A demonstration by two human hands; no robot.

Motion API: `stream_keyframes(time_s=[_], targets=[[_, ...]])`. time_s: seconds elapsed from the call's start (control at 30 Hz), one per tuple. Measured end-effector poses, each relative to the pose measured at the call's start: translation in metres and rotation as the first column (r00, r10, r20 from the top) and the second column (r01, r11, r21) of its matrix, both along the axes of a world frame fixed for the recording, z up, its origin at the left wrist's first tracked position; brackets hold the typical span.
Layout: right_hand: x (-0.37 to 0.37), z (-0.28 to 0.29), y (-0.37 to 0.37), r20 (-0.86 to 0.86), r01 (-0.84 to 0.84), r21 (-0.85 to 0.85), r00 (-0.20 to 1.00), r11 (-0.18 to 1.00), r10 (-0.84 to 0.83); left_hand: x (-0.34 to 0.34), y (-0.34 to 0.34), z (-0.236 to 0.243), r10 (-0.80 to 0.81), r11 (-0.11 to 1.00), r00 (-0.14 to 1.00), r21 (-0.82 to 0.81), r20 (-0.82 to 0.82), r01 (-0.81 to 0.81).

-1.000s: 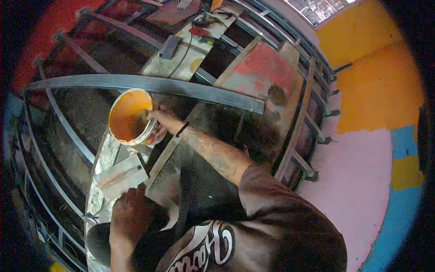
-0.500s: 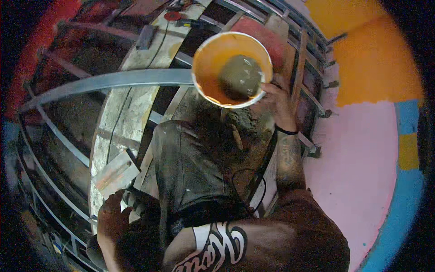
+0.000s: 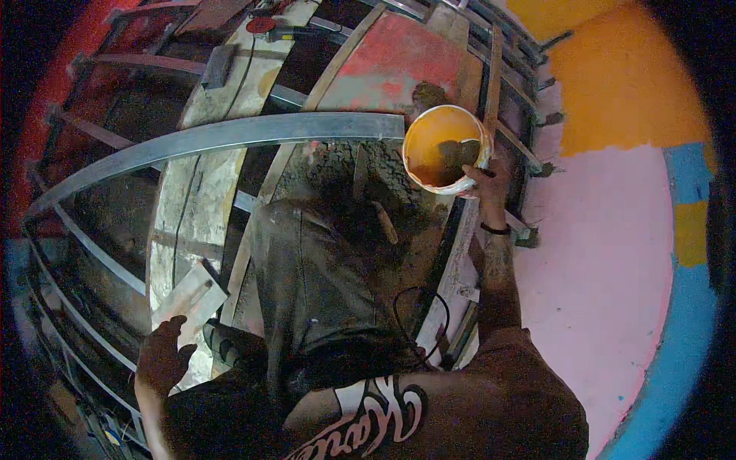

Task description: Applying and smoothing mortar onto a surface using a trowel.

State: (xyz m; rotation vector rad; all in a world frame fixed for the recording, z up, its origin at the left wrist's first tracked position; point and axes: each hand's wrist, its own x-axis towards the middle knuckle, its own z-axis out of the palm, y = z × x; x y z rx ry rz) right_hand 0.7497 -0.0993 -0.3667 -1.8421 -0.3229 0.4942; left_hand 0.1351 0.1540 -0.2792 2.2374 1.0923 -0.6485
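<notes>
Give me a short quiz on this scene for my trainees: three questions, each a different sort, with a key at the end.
1. Multiple choice: what does the right hand hold by its rim?
a) a frying pan
b) a bucket with an orange inside
c) a wheelbarrow
2. True or false: the flat grey rectangular piece is nearer to the right hand than to the left hand.
3. Short answer: which wrist wears a dark band?

Key:
1. b
2. False; it is close by the left hand.
3. The right wrist.
</notes>
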Motion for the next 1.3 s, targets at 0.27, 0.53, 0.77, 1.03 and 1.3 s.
stream_keyframes(time_s=[0.27, 0.53, 0.77, 1.03, 1.3], targets=[[-0.002, -0.025, 0.019, 0.129, -0.104, 0.108, 0.988, 0.989, 0.09, -0.008, -0.033, 0.004, -0.021, 0.987, 0.989, 0.162, 0.145, -0.003], [-0.002, -0.024, 0.035, 0.113, -0.157, 0.052, 0.982, 0.986, 0.15, -0.004, -0.054, 0.01, 0.045, 0.992, 0.993, 0.112, 0.108, -0.057], [-0.003, -0.033, 0.041, 0.225, -0.217, 0.049, 0.954, 0.975, 0.2, 0.007, -0.043, 0.011, 0.011, 0.997, 0.999, 0.076, -0.04, -0.008], [0.005, -0.044, 0.036, 0.226, -0.123, -0.103, 0.963, 0.987, 0.144, 0.031, -0.055, 0.021, -0.014, 0.998, 1.0, 0.063, 0.009, 0.013], [-0.003, -0.042, 0.038, 0.322, -0.199, -0.163, 0.915, 0.966, 0.243, 0.028, -0.06, 0.014, -0.085, 0.985, 0.996, 0.154, 0.027, 0.08]])
